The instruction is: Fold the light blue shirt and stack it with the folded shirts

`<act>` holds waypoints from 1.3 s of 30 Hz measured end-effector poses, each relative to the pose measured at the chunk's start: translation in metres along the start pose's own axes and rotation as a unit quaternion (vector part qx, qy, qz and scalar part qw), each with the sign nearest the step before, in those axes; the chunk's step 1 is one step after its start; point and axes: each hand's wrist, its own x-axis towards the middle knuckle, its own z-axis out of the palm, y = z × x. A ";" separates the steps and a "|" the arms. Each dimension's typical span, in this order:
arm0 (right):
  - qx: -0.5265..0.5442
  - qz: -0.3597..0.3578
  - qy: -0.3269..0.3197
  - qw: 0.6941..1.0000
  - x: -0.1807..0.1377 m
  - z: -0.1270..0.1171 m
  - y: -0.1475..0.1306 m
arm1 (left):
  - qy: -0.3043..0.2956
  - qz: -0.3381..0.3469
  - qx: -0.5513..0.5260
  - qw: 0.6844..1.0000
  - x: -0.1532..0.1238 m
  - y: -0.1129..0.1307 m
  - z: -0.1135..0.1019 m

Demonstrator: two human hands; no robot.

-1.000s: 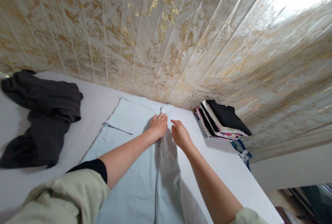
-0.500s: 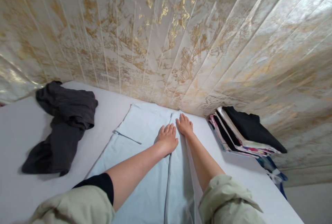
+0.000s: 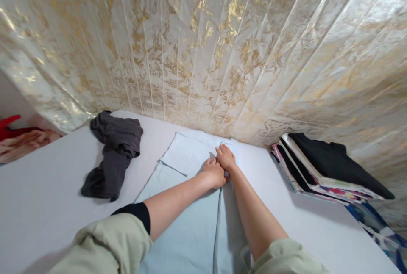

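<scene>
A pale blue garment (image 3: pixel 186 219) lies spread lengthwise on the white surface, with a short dark slit across its upper left part. Its right side forms a narrow strip with a long edge running toward me. My left hand (image 3: pixel 216 174) rests on the cloth near the far end, its fingers extended but partly covered by the other hand. Touching it from the right is my right hand (image 3: pixel 226 157), fingers stretched out flat over the strip's upper end. A bit of cloth shows between the two hands.
A crumpled dark grey garment (image 3: pixel 116 151) lies to the left. On the right, a stack of folded clothes (image 3: pixel 324 168) has a black piece on top, with blue patterned cloth (image 3: pixel 378 227) beyond the edge. A gold-patterned curtain (image 3: pixel 190 53) borders the back. Red cloth (image 3: pixel 9 125) shows far left.
My view has turned slightly left. My right hand has come closer to my left hand, and the two now touch where there was a small gap between them.
</scene>
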 end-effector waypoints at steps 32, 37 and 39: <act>0.103 -0.010 -0.069 0.992 -0.013 0.023 -0.184 | 0.011 -0.232 0.036 0.972 -0.112 -0.112 -0.061; 0.198 0.008 -0.073 0.977 -0.004 0.010 -0.149 | -0.017 -0.195 0.063 0.979 -0.122 -0.094 -0.064; 0.229 0.017 -0.062 0.971 -0.006 0.002 -0.133 | -0.013 -0.165 0.059 0.984 -0.126 -0.083 -0.065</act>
